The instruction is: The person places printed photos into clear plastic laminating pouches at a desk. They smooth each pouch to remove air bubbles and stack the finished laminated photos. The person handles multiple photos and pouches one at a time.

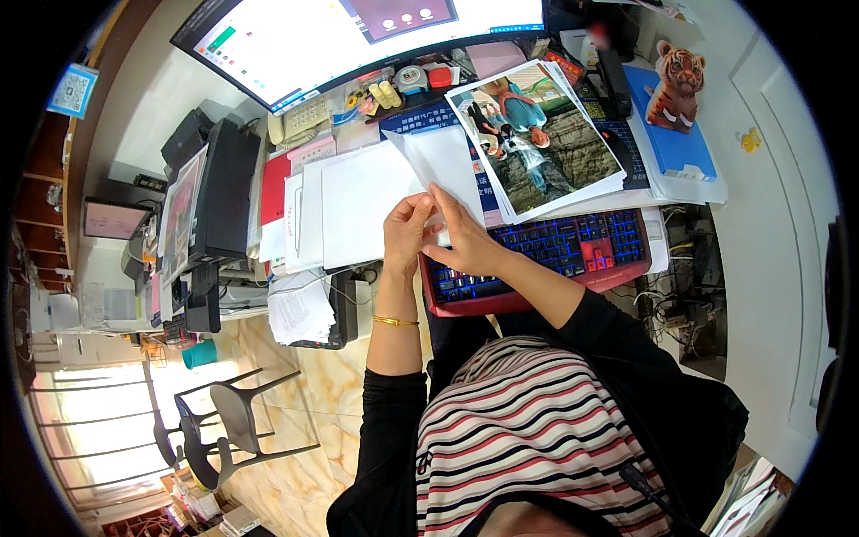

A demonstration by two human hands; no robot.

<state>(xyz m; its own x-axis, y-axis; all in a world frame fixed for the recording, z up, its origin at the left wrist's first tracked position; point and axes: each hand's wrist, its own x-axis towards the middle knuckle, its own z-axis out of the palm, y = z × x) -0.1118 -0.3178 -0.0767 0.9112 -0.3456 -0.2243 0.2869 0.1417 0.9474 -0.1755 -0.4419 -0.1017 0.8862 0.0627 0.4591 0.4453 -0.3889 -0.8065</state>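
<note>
A white sheet (450, 166) stands partly raised over the desk, its upper left corner bent. My left hand (407, 231) pinches its lower left edge between thumb and fingers. Close beside it, my right hand (470, 243) has its fingertips on the same edge, the thumb underneath pointing at my left hand. Left of the sheet lies a flat white paper (362, 206). To the right is a stack of printed photos (546, 143); the top one shows people by a rock wall. Below my right hand sits a red-framed keyboard (559, 253) with blue-lit keys.
A wide monitor (331, 40) spans the back. Before it are a telephone (304, 118), a tape measure (412, 80) and small items. A black printer (224, 192) stands left. At right, a tiger cutout (677, 85) rests on a blue box (671, 143). Cables (684, 304) hang below.
</note>
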